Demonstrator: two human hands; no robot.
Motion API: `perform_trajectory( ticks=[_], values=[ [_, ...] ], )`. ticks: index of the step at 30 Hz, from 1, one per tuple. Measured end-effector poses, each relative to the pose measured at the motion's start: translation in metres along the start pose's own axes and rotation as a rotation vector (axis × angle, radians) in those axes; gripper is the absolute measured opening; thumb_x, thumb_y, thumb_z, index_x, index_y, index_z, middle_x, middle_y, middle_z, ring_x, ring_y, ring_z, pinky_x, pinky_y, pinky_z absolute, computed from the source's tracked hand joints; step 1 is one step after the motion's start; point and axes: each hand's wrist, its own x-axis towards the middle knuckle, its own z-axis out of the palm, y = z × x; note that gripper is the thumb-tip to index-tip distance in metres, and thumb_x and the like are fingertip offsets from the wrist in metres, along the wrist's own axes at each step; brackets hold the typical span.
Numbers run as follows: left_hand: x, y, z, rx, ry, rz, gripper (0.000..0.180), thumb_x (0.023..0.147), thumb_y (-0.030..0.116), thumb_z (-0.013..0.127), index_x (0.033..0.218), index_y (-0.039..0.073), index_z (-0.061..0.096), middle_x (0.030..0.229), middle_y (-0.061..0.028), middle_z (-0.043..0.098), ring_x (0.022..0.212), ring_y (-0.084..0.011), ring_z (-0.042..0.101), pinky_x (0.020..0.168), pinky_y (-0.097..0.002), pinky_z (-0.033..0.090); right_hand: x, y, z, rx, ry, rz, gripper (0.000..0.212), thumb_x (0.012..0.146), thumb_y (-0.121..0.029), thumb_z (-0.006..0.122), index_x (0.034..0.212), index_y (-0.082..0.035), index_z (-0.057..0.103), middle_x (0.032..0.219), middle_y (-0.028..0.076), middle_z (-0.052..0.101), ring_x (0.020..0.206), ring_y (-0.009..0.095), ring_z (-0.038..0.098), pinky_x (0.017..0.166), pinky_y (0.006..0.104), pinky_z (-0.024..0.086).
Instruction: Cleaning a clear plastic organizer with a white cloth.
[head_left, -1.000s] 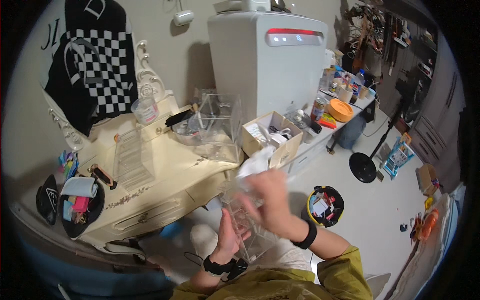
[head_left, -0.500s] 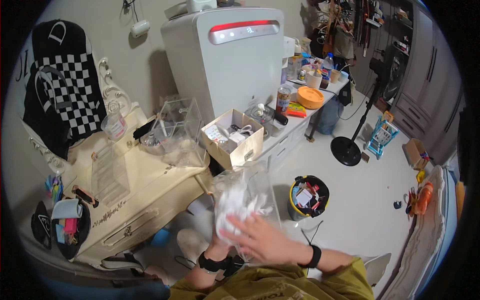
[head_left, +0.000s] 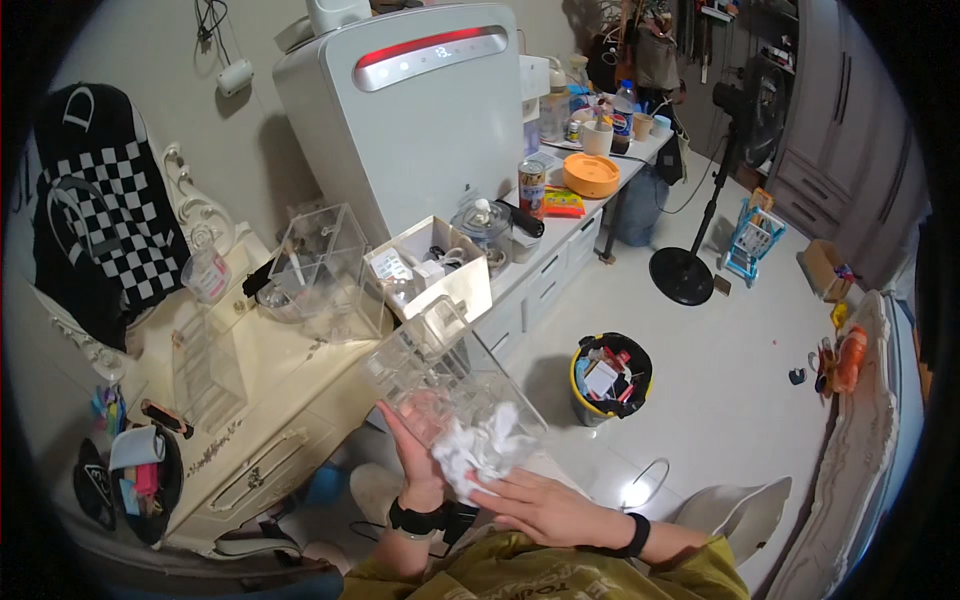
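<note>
My left hand (head_left: 412, 462) supports a clear plastic organizer box (head_left: 400, 358) from its near left side, the thumb lying along the wall. The box is tilted over the gap beside the dressing table, its inner dividers showing. A crumpled white tissue (head_left: 482, 447) is pressed to its near end. My right hand (head_left: 548, 508) is closed on the tissue, fingers pointing left; part of the fingertips is hidden in its folds.
The cream dressing table (head_left: 285, 440) at left holds another clear case (head_left: 325, 265). Behind the organizer stands a cream box (head_left: 455, 300) of cables, near a large white appliance (head_left: 420, 130). A full trash bin (head_left: 590, 408) and a black fan (head_left: 683, 275) stand on the floor at right.
The organizer has turned, so its dividers now show. The tissue and my right hand have moved down toward its near end. The whole view has shifted slightly.
</note>
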Motion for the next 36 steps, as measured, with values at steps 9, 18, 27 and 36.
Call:
perform_trajectory(
  ticks=[9,18,27,36],
  values=[
    [-0.031,-0.014,0.030,-0.158,0.127,-0.073,0.066,0.087,0.073,0.032,0.103,0.011,0.049,0.103,-0.0075,0.054,0.089,-0.0206,0.055,0.075,-0.0337,0.048,-0.004,-0.002,-0.013,-0.429,0.170,0.245,0.056,0.087,-0.039,0.056,0.138,-0.023,0.043,0.148,0.007,0.033,0.108,0.027,0.048,0.094,0.0617,0.029],
    [-0.020,-0.028,0.065,-0.124,-0.068,-0.096,0.066,0.086,0.074,0.029,0.104,0.013,0.047,0.105,-0.0109,0.052,0.070,-0.0172,0.052,0.046,-0.0285,0.040,-0.046,-0.031,0.001,-0.374,0.004,0.176,0.064,0.086,-0.044,0.056,0.140,-0.014,0.040,0.147,0.008,0.035,0.106,0.024,0.050,0.096,0.0510,0.034],
    [-0.065,-0.077,0.056,0.143,-0.458,-0.270,0.074,0.087,0.074,0.023,0.129,0.015,0.042,0.127,-0.0058,0.050,0.074,-0.0127,0.056,0.049,-0.0258,0.045,-0.036,-0.005,-0.078,-0.355,0.399,0.477,0.072,0.091,-0.041,0.050,0.144,-0.001,0.023,0.146,0.028,0.024,0.123,0.042,0.036,0.104,0.0558,0.023],
    [-0.050,-0.081,0.066,0.048,-0.463,-0.168,0.067,0.097,0.057,0.028,0.129,0.000,0.040,0.105,-0.0095,0.059,0.081,-0.0167,0.059,0.058,-0.0274,0.048,-0.059,-0.018,-0.046,-0.170,0.351,0.343,0.064,0.090,-0.027,0.053,0.141,0.002,0.028,0.136,0.023,0.041,0.119,0.033,0.045,0.102,0.0494,0.027]
  ],
)
